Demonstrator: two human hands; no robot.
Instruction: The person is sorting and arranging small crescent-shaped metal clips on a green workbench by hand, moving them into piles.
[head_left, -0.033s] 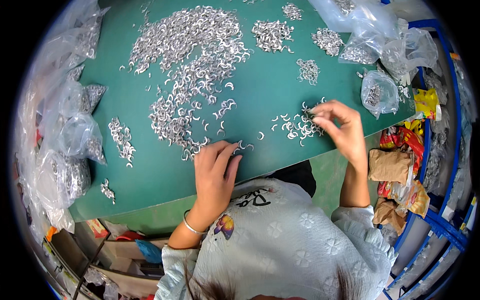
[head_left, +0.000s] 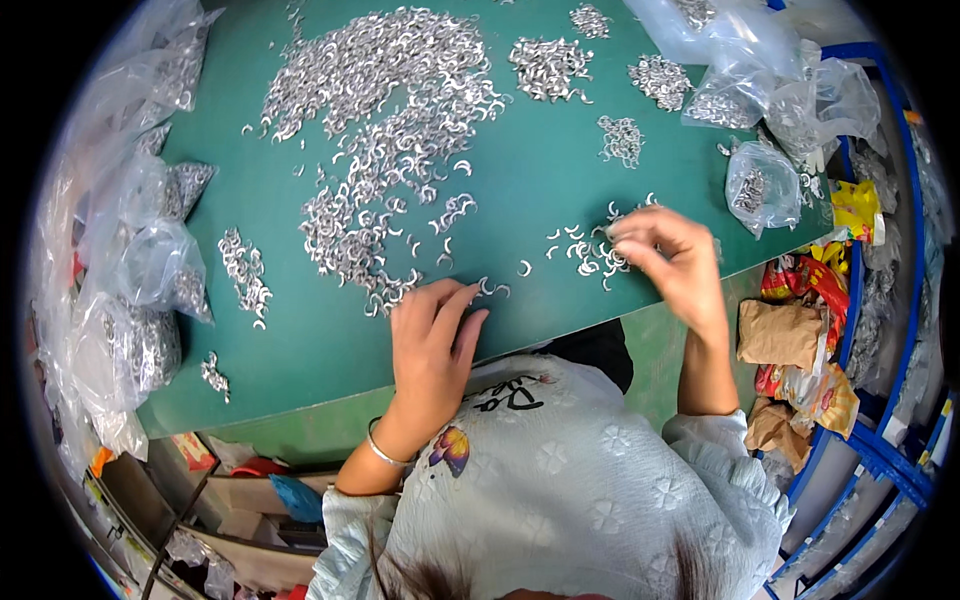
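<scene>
- Background: a cluttered workspace seen from above, with a blue metal rack (head_left: 880, 450) along the right and a green floor (head_left: 655, 350) below the table edge.
- Across the middle: a broad, smooth green tabletop (head_left: 560, 170), slightly slanted in view.
- Upper centre to left of centre: a large spread heap of small, silver, crescent-shaped pieces (head_left: 390, 60), trailing down toward the near edge.
- Left hand (head_left: 428, 335): palm down on the tabletop near that edge, fingers loosely together and gently bent, thumb spread away; nothing visible in its hold. Just beside the fingertips, a few loose silver crescents (head_left: 490, 288) and the lower end of the large heap.
- Right hand (head_left: 675, 255): raised a little over a scattered cluster of silver crescents (head_left: 590, 262), right of centre; thumb and index finger curled close together at the tips. Impossible to tell from this angle about any piece between them.
- Between the two hands: one single silver crescent (head_left: 525, 268), lying apart.
- Beyond the right hand: a compact silver pile (head_left: 548, 70) and three smaller piles nearer the right side.
- Far left: bulging clear plastic bags (head_left: 160, 265) of silver pieces; beside them, a narrow silver pile (head_left: 245, 275) and a tiny one below.
- Right end: a round, clear plastic bag (head_left: 760, 190) with silver pieces inside.
- Lower centre: a pale, textured shirt (head_left: 560, 500); on the left wrist, a thin silver bracelet (head_left: 385, 452).
</scene>
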